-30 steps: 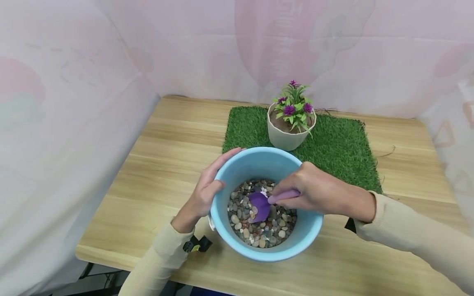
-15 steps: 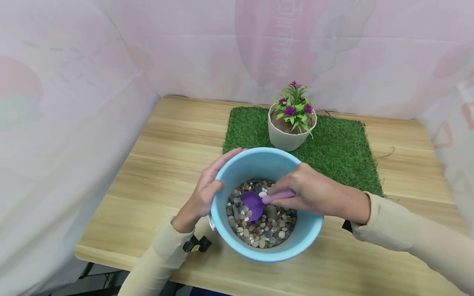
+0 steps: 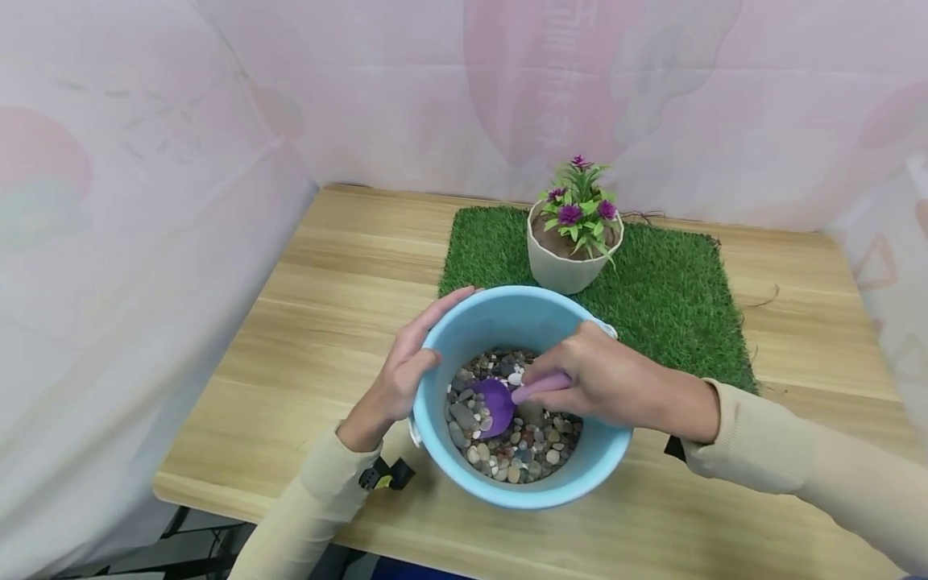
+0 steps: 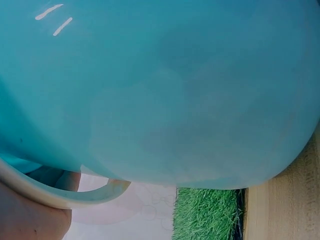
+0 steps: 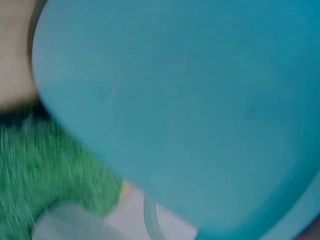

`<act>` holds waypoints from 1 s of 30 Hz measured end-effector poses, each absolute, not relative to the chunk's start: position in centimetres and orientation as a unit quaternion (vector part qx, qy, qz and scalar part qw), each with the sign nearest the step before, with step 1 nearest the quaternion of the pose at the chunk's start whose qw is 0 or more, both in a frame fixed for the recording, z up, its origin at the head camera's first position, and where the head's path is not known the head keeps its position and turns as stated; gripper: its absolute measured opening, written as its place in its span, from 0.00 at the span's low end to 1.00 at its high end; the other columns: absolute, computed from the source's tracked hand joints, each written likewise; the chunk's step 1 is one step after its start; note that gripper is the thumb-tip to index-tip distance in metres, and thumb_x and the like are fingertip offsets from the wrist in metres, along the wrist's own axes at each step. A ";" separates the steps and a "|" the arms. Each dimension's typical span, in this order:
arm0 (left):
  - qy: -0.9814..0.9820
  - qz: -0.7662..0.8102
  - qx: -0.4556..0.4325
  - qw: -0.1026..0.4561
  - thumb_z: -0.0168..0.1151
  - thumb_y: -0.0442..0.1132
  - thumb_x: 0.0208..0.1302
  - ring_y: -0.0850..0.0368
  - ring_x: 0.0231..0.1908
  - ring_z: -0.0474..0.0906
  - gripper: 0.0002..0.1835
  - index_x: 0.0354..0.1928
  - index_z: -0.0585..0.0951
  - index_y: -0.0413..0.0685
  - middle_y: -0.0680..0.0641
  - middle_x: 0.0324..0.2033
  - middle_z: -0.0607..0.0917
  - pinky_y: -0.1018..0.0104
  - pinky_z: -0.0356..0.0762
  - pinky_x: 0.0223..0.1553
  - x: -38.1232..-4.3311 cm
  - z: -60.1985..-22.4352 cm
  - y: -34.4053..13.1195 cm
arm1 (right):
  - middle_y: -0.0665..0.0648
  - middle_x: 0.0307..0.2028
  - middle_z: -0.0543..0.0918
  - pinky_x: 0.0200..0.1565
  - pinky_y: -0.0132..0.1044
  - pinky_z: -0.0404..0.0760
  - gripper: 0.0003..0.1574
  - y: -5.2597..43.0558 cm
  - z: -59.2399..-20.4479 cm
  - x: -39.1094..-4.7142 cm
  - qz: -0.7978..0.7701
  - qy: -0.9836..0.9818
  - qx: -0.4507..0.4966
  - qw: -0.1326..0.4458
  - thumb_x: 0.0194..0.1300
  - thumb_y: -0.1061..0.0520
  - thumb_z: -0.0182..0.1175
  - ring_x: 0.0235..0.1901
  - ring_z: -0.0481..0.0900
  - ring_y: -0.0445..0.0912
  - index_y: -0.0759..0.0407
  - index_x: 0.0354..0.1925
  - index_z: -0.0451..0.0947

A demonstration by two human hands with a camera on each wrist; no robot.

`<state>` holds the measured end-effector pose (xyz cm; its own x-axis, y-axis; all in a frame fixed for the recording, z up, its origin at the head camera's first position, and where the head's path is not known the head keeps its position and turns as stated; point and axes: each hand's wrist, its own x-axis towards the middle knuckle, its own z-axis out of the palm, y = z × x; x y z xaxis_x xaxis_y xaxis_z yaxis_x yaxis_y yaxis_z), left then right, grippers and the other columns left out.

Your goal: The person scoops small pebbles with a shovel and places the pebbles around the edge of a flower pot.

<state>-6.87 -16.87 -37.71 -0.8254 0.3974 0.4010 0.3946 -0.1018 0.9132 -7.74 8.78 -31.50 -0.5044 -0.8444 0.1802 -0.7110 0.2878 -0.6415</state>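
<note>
A light blue bucket holds a bed of mixed pebbles. At its left side my left hand grips the rim, thumb over the edge and fingers along the outside. My right hand reaches inside over the right rim and holds the handle of a purple scoop. The scoop's bowl lies among the pebbles at the left of the bed, several stones at its left edge. In the left wrist view the bucket's outer wall fills most of the picture, with part of the left hand at the lower left.
Behind the bucket, a white pot with a purple-flowered plant stands on a green artificial grass mat. All stand on a wooden table. Pale printed cloth hangs behind and at the sides.
My right hand and the scoop have shifted a little left through the pebbles. The left hand keeps its hold on the rim, and the bucket stays in place.
</note>
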 end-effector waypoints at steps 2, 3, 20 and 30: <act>0.670 0.682 0.294 0.001 0.38 0.27 0.48 0.32 0.64 0.68 0.41 0.72 0.57 0.33 0.34 0.68 0.67 0.36 0.73 0.62 -6.9 -37.7 -17.0 | 0.45 0.28 0.89 0.37 0.23 0.85 0.06 8.7 -31.6 -7.6 -0.353 0.792 -0.489 0.096 0.60 0.55 0.66 0.29 0.85 0.30 0.53 0.36 0.88; 0.670 0.682 0.294 0.000 0.37 0.27 0.48 0.32 0.64 0.68 0.41 0.72 0.57 0.33 0.34 0.68 0.67 0.35 0.72 0.62 -6.9 -37.7 -17.0 | 0.45 0.29 0.89 0.38 0.24 0.85 0.06 8.6 -31.6 -7.5 -0.357 0.791 -0.488 0.095 0.60 0.55 0.66 0.29 0.85 0.30 0.52 0.36 0.88; 0.660 0.690 0.297 0.003 0.37 0.26 0.49 0.30 0.64 0.68 0.40 0.72 0.57 0.33 0.33 0.68 0.67 0.34 0.72 0.61 -6.9 -37.9 -16.7 | 0.45 0.34 0.90 0.37 0.23 0.85 0.11 10.0 -31.3 -7.3 -0.412 0.773 -0.469 0.113 0.60 0.49 0.65 0.32 0.85 0.28 0.50 0.39 0.88; 0.669 0.684 0.291 0.002 0.38 0.27 0.49 0.33 0.65 0.67 0.41 0.72 0.57 0.35 0.35 0.69 0.67 0.35 0.72 0.62 -6.7 -37.9 -16.8 | 0.47 0.37 0.90 0.36 0.25 0.86 0.11 11.6 -31.0 -7.9 -0.451 0.750 -0.472 0.104 0.57 0.57 0.68 0.36 0.87 0.32 0.51 0.41 0.87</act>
<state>-6.74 -16.76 -37.94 -0.8311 0.3911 0.3955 0.3863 -0.1056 0.9163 -7.92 11.58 -31.02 -0.5332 -0.8019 0.2695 -0.6137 0.1474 -0.7756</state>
